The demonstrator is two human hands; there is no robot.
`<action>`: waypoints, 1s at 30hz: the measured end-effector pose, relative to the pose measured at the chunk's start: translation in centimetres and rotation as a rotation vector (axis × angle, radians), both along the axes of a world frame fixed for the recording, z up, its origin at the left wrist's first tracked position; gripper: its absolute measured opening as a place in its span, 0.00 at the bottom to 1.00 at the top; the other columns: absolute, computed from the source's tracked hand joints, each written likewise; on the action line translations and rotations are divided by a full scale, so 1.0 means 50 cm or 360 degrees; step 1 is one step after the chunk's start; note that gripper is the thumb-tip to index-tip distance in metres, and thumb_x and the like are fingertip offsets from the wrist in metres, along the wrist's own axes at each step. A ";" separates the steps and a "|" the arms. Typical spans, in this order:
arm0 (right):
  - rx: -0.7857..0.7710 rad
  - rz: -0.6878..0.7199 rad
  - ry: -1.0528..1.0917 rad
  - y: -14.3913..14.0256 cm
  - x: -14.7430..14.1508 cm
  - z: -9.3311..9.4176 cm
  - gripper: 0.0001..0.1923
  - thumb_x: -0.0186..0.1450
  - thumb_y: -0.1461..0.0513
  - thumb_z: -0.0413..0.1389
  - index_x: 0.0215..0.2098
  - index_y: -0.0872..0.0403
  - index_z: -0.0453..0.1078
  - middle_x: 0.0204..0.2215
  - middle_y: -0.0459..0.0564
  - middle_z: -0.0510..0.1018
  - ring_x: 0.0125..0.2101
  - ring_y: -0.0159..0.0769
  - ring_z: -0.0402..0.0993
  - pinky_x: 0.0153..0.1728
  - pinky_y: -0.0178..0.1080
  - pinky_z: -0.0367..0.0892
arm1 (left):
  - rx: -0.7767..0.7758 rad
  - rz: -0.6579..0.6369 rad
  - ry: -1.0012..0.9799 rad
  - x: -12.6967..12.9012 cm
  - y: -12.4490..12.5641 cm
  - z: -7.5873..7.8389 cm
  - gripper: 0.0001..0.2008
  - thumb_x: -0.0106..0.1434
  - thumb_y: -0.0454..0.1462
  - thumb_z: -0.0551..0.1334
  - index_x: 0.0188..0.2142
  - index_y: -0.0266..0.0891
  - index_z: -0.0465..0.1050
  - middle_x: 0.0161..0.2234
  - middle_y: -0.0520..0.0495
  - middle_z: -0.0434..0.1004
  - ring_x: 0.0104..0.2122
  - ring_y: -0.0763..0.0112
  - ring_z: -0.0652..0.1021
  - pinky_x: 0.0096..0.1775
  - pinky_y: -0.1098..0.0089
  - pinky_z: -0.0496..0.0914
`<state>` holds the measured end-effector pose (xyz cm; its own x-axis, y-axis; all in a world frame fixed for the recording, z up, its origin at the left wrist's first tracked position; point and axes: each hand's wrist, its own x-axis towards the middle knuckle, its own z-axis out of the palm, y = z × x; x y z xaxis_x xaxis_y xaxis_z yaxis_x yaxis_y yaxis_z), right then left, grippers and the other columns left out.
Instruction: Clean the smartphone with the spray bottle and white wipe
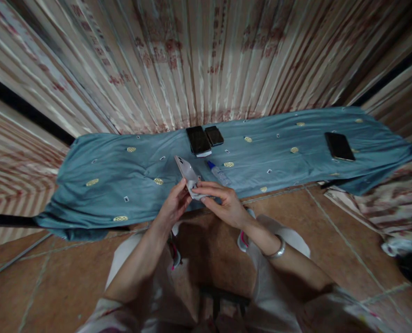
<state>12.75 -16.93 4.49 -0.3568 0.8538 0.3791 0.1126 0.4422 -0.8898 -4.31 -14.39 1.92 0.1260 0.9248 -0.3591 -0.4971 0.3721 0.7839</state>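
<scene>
1. Far left, the blue cloth droops over the edge, satiny, wrinkled, dotted with little gold oval patches.
2. My left hand has its fingers curled around the lower end of a light-coloured phone, thumb pressed on its edge. It's tilted up above the cloth's near edge, back side showing.
3. My right hand pinches a small pale cloth or wipe against the phone's bottom. Honestly can't tell which, my fingers hide most of it.
4. Behind: two dark glossy phones side by side, touching.
5. A small blue-capped bottle lying flat, label unreadable.
6. Far right, another black phone, well apart.
</scene>
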 end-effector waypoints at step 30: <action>0.0025 -0.0262 -0.0204 0.022 0.013 -0.046 0.13 0.65 0.64 0.57 0.46 0.49 0.78 0.46 0.51 0.80 0.48 0.37 0.76 0.54 0.42 0.68 | 0.0017 0.0046 -0.0244 0.000 -0.002 0.026 0.15 0.62 0.40 0.60 0.42 0.31 0.78 0.38 0.38 0.83 0.49 0.54 0.79 0.52 0.59 0.72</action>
